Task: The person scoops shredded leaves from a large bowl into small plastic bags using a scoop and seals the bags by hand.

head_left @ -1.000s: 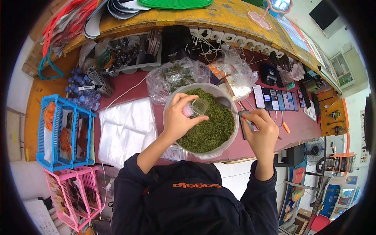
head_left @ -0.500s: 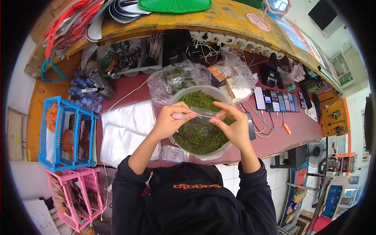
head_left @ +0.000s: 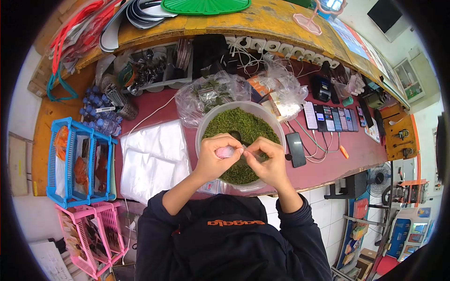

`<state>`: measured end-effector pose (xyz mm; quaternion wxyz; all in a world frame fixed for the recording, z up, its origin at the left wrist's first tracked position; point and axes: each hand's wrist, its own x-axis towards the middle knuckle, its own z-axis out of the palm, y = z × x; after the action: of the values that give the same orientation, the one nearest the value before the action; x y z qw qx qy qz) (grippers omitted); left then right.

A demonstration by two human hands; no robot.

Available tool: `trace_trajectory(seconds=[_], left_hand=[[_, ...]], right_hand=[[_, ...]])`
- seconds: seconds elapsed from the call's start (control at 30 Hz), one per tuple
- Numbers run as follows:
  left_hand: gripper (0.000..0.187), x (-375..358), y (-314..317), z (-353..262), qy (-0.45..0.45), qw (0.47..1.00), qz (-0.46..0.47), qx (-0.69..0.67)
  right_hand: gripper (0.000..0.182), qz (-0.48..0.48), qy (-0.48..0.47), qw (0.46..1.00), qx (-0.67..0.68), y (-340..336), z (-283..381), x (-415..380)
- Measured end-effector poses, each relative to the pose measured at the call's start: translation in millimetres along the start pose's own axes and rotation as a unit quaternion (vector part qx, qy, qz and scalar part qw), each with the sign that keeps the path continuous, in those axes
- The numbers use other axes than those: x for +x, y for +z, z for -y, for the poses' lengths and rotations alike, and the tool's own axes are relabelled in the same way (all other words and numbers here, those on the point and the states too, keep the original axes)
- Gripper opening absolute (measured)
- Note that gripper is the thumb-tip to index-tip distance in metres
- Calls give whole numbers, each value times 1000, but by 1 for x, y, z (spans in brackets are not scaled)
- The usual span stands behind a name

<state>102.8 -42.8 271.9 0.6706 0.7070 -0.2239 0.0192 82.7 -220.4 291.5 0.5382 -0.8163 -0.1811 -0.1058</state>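
A round translucent tub (head_left: 202, 122) filled with green shredded plant material (head_left: 248, 122) stands on the dark red table. Over the tub, my left hand (head_left: 218, 152) is closed, with a pinkish item (head_left: 225, 151) in its fingers. My right hand (head_left: 268, 161) pinches close beside it, the fingertips of both hands nearly touching. The clear bag is mostly hidden between the hands, so what the right fingertips grip is too small to name. Just above the fingers, something dark (head_left: 238, 136) shows against the green material.
White plastic bags (head_left: 154, 157) lie left of the tub, beyond them a blue basket (head_left: 70, 161) and a pink basket (head_left: 93, 234). On the right are a black phone (head_left: 295, 150), several phones in a row (head_left: 329, 118) and cables. Crumpled clear bags (head_left: 213, 96) lie behind.
Both hands have moved lower and closer together, and the clear bag that was spread between them is now mostly hidden. The black phone on the right shows more fully.
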Motion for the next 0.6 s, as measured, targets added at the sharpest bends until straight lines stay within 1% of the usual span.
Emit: trace_trajectory(seconds=[0.07, 0.1, 0.17, 0.23, 0.27, 0.3, 0.33, 0.37, 0.4, 0.43, 0.47, 0.5, 0.53, 0.57, 0.6], left_hand=[[4, -3, -1, -4, 37, 999, -28, 29], [4, -2, -5, -6, 36, 999, -28, 29], [1, 4, -17, -8, 42, 992, -114, 23], [2, 22, -41, 4, 73, 975, -209, 8], [6, 37, -63, 13, 50, 964, -255, 55], [11, 56, -75, 13, 76, 952, -274, 114], [14, 72, -81, 17, 93, 948, -260, 156], [16, 89, -86, 27, 113, 947, -238, 184], [19, 100, -86, 30, 133, 944, -215, 213], [25, 102, -83, 34, 128, 940, -206, 239], [30, 105, -78, 38, 124, 936, -196, 265], [41, 100, -71, 43, 109, 940, -166, 279], [42, 89, -55, 41, 70, 966, -128, 213], [42, 73, -36, 48, -32, 994, -67, 78], [40, 58, -21, 46, -75, 997, 23, -12]], right_hand=[[7, 1, -4, 1000, 1, -2, 5, -3], [6, -6, 1, 1000, 9, -6, 8, -4], [6, -16, 6, 1000, 16, -14, 8, -10], [7, -33, 49, 997, 44, -27, 4, -17], [8, -58, 100, 989, 95, -32, 4, -18], [5, -70, 120, 984, 108, -33, 2, -16], [3, -81, 141, 979, 122, -33, -1, -15], [3, -80, 140, 979, 122, -31, -2, -14], [3, -72, 118, 986, 95, -26, -3, -11], [4, -66, 95, 991, 67, -22, -5, -9], [4, -68, 92, 991, 67, -18, -7, -6], [7, -62, 82, 995, 15, -15, -9, -4], [10, -57, 74, 995, -37, -12, -10, -3], [16, -64, 51, 995, -63, -7, -7, 1], [16, -66, 54, 994, -63, -1, -7, 4]])
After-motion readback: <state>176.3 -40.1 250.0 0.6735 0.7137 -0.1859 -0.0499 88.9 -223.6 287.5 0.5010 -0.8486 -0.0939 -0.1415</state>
